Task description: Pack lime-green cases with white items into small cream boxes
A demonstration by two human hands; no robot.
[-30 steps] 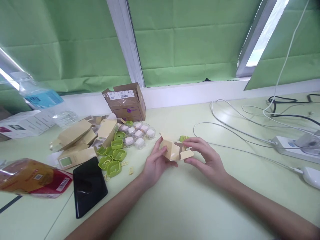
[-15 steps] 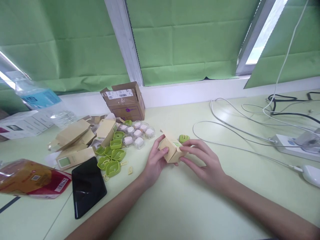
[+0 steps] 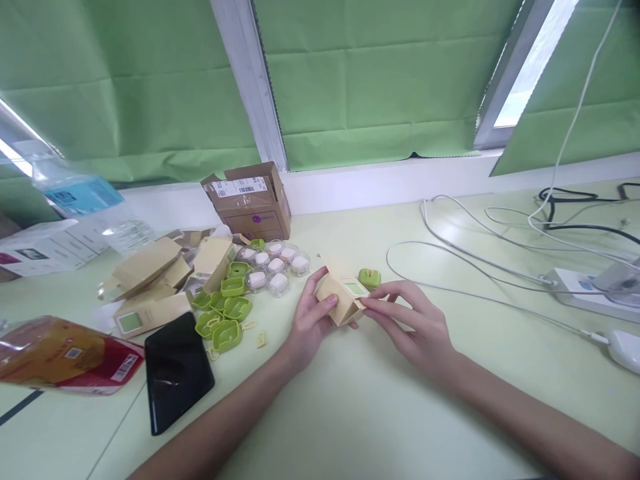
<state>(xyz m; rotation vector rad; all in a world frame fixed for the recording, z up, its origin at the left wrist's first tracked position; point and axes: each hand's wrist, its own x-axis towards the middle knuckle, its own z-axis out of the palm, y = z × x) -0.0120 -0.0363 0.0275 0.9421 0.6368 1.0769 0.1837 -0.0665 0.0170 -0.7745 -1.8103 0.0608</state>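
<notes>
A small cream cardboard box (image 3: 341, 298) with a green square on its label is held above the table. My left hand (image 3: 309, 323) wraps around its left side, thumb on the near face. At the box's right end, my right hand (image 3: 407, 317) pinches the edge or flap between thumb and fingers. Just behind the box sits a small green case (image 3: 369, 278). Left of my hands lie several open green silicone cases (image 3: 227, 335), a small yellow-green loop (image 3: 261, 340) and several clear round packs with white pieces inside (image 3: 275, 265). The inside of the box is hidden.
Opened cardboard boxes (image 3: 147, 263) pile up at the left, near a water bottle (image 3: 85, 193). A black tablet (image 3: 179, 373) and a red-orange food bag (image 3: 65, 357) lie in front. A brown carton (image 3: 250, 203) stands behind. White cables and a power strip (image 3: 595, 293) occupy the right.
The box has turned slightly, so its green label shows more. My right fingers have closed in on its right end. The left hand keeps its hold.
</notes>
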